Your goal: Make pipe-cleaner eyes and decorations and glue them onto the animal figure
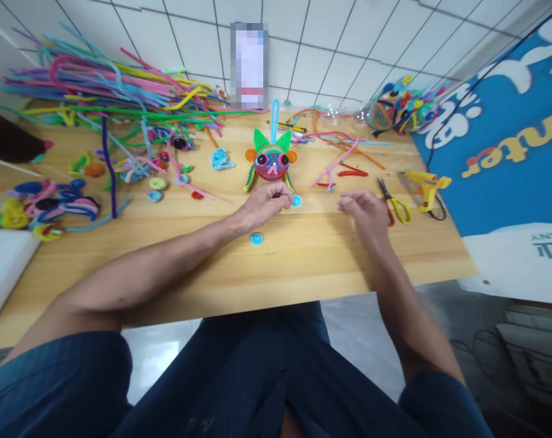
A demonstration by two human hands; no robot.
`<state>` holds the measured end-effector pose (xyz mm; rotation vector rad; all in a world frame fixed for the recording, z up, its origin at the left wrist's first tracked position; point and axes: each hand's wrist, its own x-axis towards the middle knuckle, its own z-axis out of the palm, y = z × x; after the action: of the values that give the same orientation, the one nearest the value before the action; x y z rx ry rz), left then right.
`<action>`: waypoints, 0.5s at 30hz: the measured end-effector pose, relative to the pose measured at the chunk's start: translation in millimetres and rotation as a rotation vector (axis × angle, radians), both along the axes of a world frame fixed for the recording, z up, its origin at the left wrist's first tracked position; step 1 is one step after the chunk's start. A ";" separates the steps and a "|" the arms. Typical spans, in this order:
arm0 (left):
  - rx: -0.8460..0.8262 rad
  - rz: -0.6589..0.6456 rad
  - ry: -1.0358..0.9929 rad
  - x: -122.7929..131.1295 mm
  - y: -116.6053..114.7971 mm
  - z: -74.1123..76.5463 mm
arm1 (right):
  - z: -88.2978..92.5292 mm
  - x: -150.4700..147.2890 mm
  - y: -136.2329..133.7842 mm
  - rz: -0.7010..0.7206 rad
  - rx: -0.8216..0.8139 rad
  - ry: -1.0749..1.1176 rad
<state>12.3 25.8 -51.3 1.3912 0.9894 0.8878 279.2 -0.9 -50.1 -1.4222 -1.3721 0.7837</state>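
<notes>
My left hand [270, 204] is closed just in front of a small animal figure [272, 163] made of pipe cleaners, with green ears, orange side discs and black eyes. Right by its fingertips is a light blue coiled disc [296, 201]; I cannot tell whether the fingers grip it. A second blue coiled disc [256, 239] lies nearer the table edge, below that hand. Over on the right, my right hand [365, 213] is held in a pinch above the wood. Whatever sits between its fingers, if anything, is too small to make out.
Scissors [398, 207] and a yellow glue gun [425, 187] lie right of my right hand. A heap of pipe cleaners [112, 85] fills the back left. Coiled pieces [52, 204] lie at left. A phone [249, 66] leans on the tiled wall. Red pieces [352, 171] lie at right.
</notes>
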 end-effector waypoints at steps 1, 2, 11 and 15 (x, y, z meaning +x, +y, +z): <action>0.003 -0.015 0.008 -0.6 0.5 -1.0 | -0.6 13.3 -1.1 -0.059 0.017 -0.017; 0.006 -0.027 0.018 -1.3 0.6 -2.0 | -0.9 27.2 -2.3 -0.126 0.035 -0.046; 0.068 -0.066 0.128 -3.7 -2.8 -12.9 | -3.9 147.3 -8.2 -0.637 0.024 -0.604; -0.027 -0.052 0.109 2.1 -2.7 -7.9 | -12.3 183.8 9.4 -0.717 0.015 -0.762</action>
<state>14.5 23.1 -59.2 1.4486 1.0386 0.7644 463.0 8.5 -62.4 -2.1259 -1.2226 -0.2728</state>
